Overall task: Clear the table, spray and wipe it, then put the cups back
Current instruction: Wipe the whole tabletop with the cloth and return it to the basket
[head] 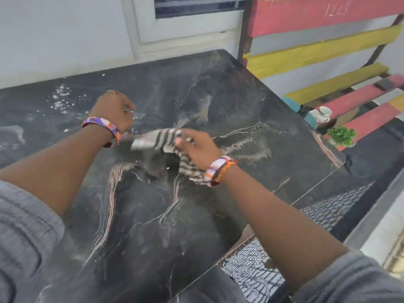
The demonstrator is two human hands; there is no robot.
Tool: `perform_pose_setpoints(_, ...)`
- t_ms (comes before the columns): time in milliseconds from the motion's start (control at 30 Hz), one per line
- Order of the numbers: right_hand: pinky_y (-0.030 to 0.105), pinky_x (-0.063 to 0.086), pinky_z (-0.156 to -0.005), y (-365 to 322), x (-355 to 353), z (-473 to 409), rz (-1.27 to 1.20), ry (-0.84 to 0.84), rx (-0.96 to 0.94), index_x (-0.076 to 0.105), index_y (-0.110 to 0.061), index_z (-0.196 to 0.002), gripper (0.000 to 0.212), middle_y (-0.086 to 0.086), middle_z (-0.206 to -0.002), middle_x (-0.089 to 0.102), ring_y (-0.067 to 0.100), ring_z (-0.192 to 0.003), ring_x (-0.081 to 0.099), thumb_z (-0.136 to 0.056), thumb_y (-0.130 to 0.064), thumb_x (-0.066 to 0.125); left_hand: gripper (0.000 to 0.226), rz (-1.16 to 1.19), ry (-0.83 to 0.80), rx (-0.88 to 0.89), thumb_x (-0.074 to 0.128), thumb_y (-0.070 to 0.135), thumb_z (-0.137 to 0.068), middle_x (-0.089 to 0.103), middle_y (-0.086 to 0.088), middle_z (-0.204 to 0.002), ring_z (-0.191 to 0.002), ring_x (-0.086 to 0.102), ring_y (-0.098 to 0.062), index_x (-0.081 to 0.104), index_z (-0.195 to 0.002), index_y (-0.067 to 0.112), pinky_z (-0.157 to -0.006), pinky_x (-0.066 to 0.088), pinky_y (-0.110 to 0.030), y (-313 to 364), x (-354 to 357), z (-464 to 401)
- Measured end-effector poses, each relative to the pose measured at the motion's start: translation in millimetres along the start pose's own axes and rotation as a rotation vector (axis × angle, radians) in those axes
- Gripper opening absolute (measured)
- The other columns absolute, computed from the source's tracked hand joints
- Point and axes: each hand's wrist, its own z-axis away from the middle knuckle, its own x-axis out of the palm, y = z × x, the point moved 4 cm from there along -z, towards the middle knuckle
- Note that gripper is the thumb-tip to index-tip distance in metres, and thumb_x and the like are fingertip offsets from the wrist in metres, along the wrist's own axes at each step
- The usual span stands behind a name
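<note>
A dark marbled table (229, 101) fills the view, with white foam drops (61, 99) at its far left. A grey-and-white striped cloth (157, 141) hangs just above the table's middle. My right hand (196, 147) grips the cloth's right part, and some of it trails under my wrist. My left hand (113, 110) is curled just left of the cloth's other end; blur hides whether it holds anything. White cups (321, 113) stand on a seat beyond the table's right edge.
A bench of red and yellow slats (317, 51) stands to the right of the table. A small green plant (341, 135) sits beside the cups. A white wall with a window frame (185, 29) runs behind the table. Patterned flooring (328, 208) lies at lower right.
</note>
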Motion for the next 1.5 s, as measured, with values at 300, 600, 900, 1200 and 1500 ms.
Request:
perform_pose_setpoints(300,0.048,0.021,-0.112,101,-186,5,0.526,0.748,0.611,0.030,-0.009,-0.143,0.053,0.021,-0.149,0.031,0.044,-0.138,0.023,-0.098,-0.035,0.033,0.033,-0.068,-0.172,0.125,0.056,0.018,-0.083,0.052,-0.023,-0.130,-0.125,0.045,-0.040,0.062,-0.113,0.007,-0.105,0.039,-0.046,64,62,-67)
perform_pose_setpoints(600,0.053,0.006,-0.115,132,-247,-165,0.859,0.498,0.538,0.009,-0.022,-0.149,0.058,0.014,-0.158,0.007,0.038,-0.144,0.008,-0.098,-0.046,0.020,0.035,-0.088,-0.090,0.059,0.053,0.021,-0.086,0.043,-0.017,-0.140,-0.132,0.037,-0.034,0.059,-0.119,0.010,-0.109,0.034,-0.045,103,110,-171)
perform_pose_setpoints(900,0.048,0.003,-0.118,89,-218,-351,0.930,0.317,0.229,0.011,-0.020,-0.149,0.053,0.012,-0.158,0.005,0.036,-0.145,0.005,-0.100,-0.037,0.021,0.041,-0.239,-0.054,0.005,0.046,0.030,-0.081,0.059,-0.018,-0.125,-0.123,0.046,-0.038,0.064,-0.110,0.007,-0.101,0.042,-0.050,57,106,-208)
perform_pose_setpoints(1200,0.045,0.008,-0.117,19,-68,-377,1.016,0.009,-0.260,0.016,-0.023,-0.148,0.051,0.006,-0.158,0.015,0.032,-0.144,0.015,-0.099,-0.035,0.023,0.042,-0.265,0.021,-0.191,0.048,0.028,-0.080,0.053,-0.023,-0.127,-0.118,0.048,-0.043,0.063,-0.112,0.005,-0.099,0.043,-0.051,11,68,-178)
perform_pose_setpoints(1500,0.035,0.012,-0.116,-19,53,-307,0.924,-0.245,-0.708,0.028,-0.022,-0.145,0.047,0.004,-0.154,0.027,0.025,-0.142,0.024,-0.098,-0.025,0.031,0.044,-0.298,0.045,-0.377,0.043,0.019,-0.072,0.055,-0.026,-0.124,-0.115,0.050,-0.046,0.065,-0.107,0.003,-0.097,0.044,-0.054,-33,25,-125)
